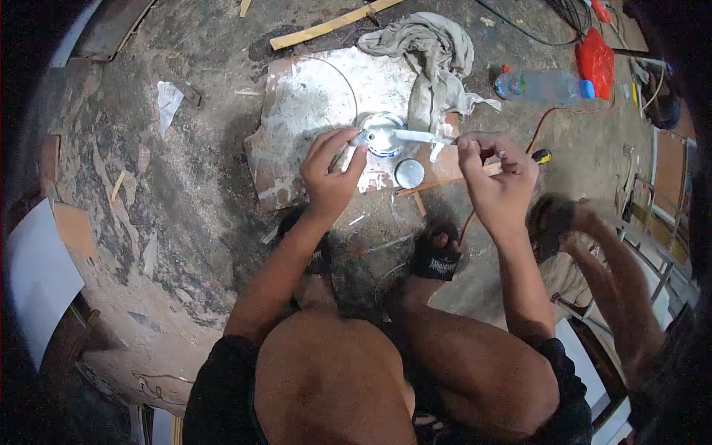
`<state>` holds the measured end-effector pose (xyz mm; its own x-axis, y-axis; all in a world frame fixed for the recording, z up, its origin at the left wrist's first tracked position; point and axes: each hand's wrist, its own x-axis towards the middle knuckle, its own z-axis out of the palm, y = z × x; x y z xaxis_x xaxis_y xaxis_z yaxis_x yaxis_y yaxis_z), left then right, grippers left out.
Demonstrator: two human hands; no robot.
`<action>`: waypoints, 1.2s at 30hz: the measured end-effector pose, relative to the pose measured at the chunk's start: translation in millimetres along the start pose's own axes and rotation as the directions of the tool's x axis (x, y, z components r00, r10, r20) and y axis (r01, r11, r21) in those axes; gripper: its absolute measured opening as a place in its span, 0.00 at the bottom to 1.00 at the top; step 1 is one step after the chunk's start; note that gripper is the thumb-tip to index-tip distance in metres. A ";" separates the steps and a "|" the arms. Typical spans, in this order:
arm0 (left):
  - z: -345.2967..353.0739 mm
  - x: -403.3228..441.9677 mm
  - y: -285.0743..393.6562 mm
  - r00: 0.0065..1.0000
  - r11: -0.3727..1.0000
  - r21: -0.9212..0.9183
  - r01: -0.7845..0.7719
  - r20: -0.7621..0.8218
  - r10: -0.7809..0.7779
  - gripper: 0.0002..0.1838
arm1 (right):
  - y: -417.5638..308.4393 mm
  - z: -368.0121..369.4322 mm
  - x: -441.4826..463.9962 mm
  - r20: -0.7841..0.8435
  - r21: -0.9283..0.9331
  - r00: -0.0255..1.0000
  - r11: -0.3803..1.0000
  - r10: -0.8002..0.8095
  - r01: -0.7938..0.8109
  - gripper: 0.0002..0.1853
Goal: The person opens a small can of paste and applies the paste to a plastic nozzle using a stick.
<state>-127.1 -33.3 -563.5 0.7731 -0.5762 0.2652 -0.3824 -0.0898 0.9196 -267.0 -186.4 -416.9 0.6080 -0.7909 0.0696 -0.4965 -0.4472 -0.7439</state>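
Pinching a small metal piece (363,139) between thumb and fingertips, the left hand (328,165) is nearly closed at the tips, its other fingers loosely bent. The right hand (503,172) grips the thin end of a white stick (423,136) between thumb and forefinger, the rest curled; the stick reaches leftward over a shiny round tin (384,124), just right of the left fingertips. Whether stick and metal piece touch, I cannot tell through the glare. With only its thin end held, the stick could twist or dip against the tin if the pinch slackens, and the metal piece, held by its edge, could slip if pushed sideways. A small round lid (409,173), below and left of the right fingertips, might get knocked by a dropping wrist. Under all this lies a stained board (291,152), reaching left past the left hand; uneven footing there could let the tin rock. Just right of the right hand is a screwdriver (543,156). Beyond the hands, a crumpled cloth (434,48) trails down near the tin, so a snag could drag it. Farther up and right of the right hand lies a plastic bottle (541,86).
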 end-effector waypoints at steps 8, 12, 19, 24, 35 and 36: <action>-0.3 4.8 -3.5 0.999 0.999 0.022 -0.033 -0.013 0.033 0.15 | -11.8 -6.7 -1.4 -0.048 0.025 0.999 1.000 -0.018 0.019 0.04; -3.3 5.8 -2.3 1.000 0.999 0.036 -0.022 -0.006 0.022 0.17 | -20.5 -11.0 -2.3 -0.048 -0.035 0.999 0.999 -0.024 0.022 0.04; -4.1 5.9 -1.6 0.999 1.000 0.023 -0.005 0.036 0.004 0.18 | -22.2 -18.0 -6.2 -0.028 -0.008 1.000 1.000 -0.003 0.003 0.03; -2.8 7.5 -0.3 0.998 0.997 0.051 -0.058 0.014 0.057 0.18 | -17.3 -16.1 -4.0 -0.116 0.004 0.990 0.997 -0.080 0.081 0.03; -0.4 6.6 -5.1 0.998 0.998 0.027 -0.062 -0.009 0.062 0.18 | -19.6 -22.2 -7.0 -0.141 0.019 0.987 0.997 -0.071 0.074 0.03; -0.5 6.9 -4.7 0.998 0.997 0.036 -0.070 -0.007 0.070 0.18 | -20.6 -23.5 -6.9 -0.132 -0.003 0.989 0.997 -0.072 0.072 0.03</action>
<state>-119.8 -36.5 -565.9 0.7478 -0.5756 0.3307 -0.4533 -0.0789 0.8878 -275.6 -181.5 -386.4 0.5550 -0.8049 0.2102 -0.4533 -0.5045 -0.7348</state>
